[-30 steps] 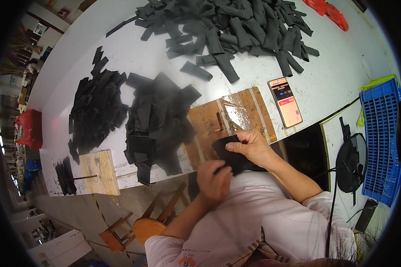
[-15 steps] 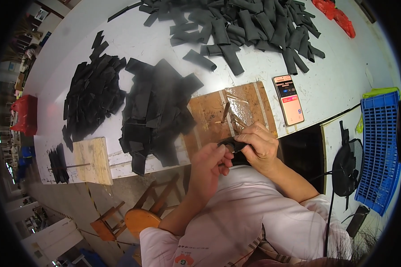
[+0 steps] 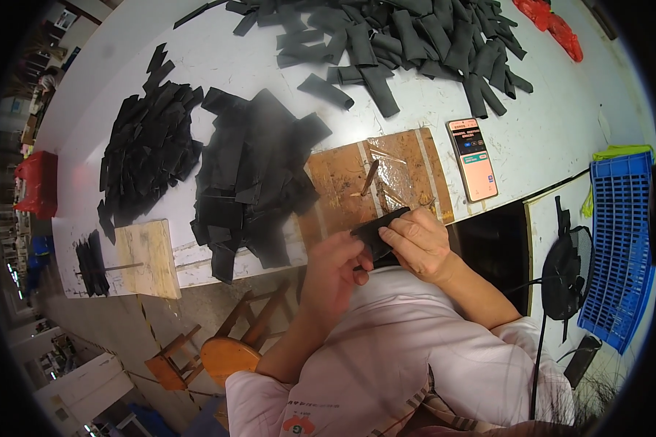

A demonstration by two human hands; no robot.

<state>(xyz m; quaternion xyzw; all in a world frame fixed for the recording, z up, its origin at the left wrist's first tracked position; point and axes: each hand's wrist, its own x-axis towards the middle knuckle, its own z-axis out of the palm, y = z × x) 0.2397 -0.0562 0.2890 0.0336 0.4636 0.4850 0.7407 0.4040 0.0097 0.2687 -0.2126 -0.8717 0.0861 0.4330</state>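
A small black fabric piece (image 3: 375, 231) is held between my two hands, just off the near edge of the table. My right hand (image 3: 423, 244) pinches its right end between thumb and fingers. At the other end my left hand (image 3: 335, 262) has its fingers curled against the piece. Beyond them lies a brown wooden board (image 3: 335, 178) with clear tape on it and a thin brown stick (image 3: 370, 178). Left of the board, flat black pieces (image 3: 251, 164) are heaped. A pile of dark tube-shaped pieces (image 3: 415, 40) covers the far side.
Another heap of black strips (image 3: 149, 153) lies farther left, near a pale wooden block (image 3: 146, 258) with a rod through a black stack (image 3: 92, 264). A phone (image 3: 474, 160) rests right of the board. A blue crate (image 3: 616, 251) stands at right, wooden stools (image 3: 229, 357) below left.
The black piece has turned and now shows more of its flat face. My left hand has shifted slightly left and down; my right fingers lie flatter over the piece.
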